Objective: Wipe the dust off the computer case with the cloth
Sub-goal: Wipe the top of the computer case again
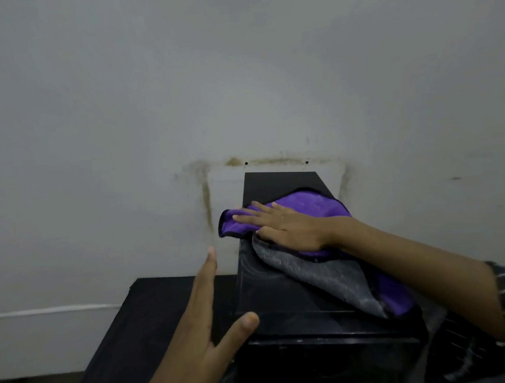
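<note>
Cloth [326, 264] atop computer case [271, 295] | right hand [287, 225] flat on it | left hand [200, 316] spread, beside case

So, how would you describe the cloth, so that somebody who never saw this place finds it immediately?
Find the tall black computer case standing against the stained grey wall. On its top lies the soft purple cloth, pressed flat under the right hand. It is the only colourful thing there, with a grey underside folded up.

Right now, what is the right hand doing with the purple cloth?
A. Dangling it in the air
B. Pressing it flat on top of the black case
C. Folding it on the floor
B: the right hand lies flat on the cloth, spread over the case top.
</note>
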